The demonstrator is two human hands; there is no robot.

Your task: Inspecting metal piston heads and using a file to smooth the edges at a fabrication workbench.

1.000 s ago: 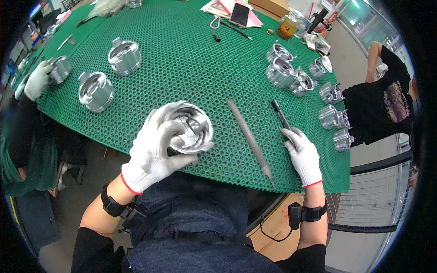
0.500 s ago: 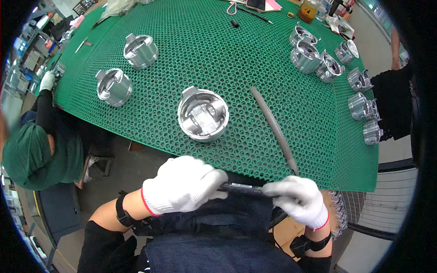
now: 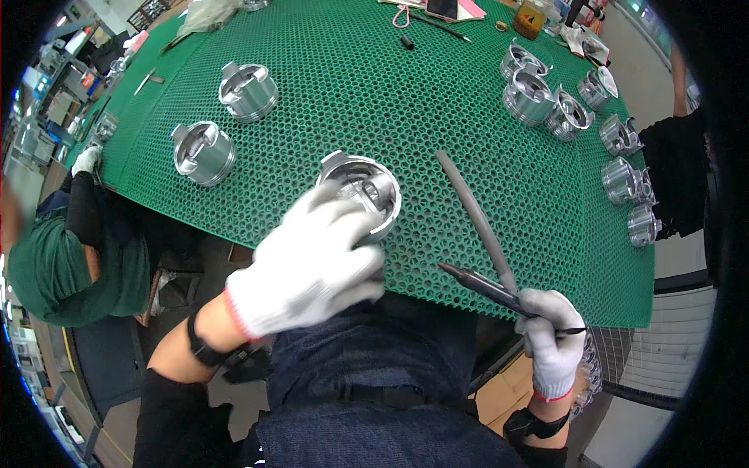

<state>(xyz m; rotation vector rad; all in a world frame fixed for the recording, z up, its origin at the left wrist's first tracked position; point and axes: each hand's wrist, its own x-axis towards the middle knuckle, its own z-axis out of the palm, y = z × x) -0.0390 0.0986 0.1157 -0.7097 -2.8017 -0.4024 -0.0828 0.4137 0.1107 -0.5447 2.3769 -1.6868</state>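
Note:
My left hand (image 3: 316, 261), in a white glove, reaches over the near left side of a silver piston (image 3: 388, 187) at the front of the green mat. Its fingers are apart and somewhat blurred; they hide part of the piston's rim, and contact is hard to judge. The piston's hollow inside faces up. My right hand (image 3: 551, 331), gloved too, is closed round a black pen-shaped tool (image 3: 488, 287), its tapered tip pointing left over the mat's front edge. Just beyond that tool lies a long grey rod (image 3: 472, 207) on the mat.
Two pistons (image 3: 248, 92) stand at the far left of the perforated green mat (image 3: 343, 101); several more (image 3: 529, 97) cluster at the right. A black cap (image 3: 406, 42), a pen (image 3: 445, 30) and a jar (image 3: 530, 17) lie farther back. A co-worker (image 3: 78, 261) sits at left.
My left hand has let go of the black pen-shaped tool and moved up over the piston. My right hand has shifted right with the tool, whose tapered tip now shows.

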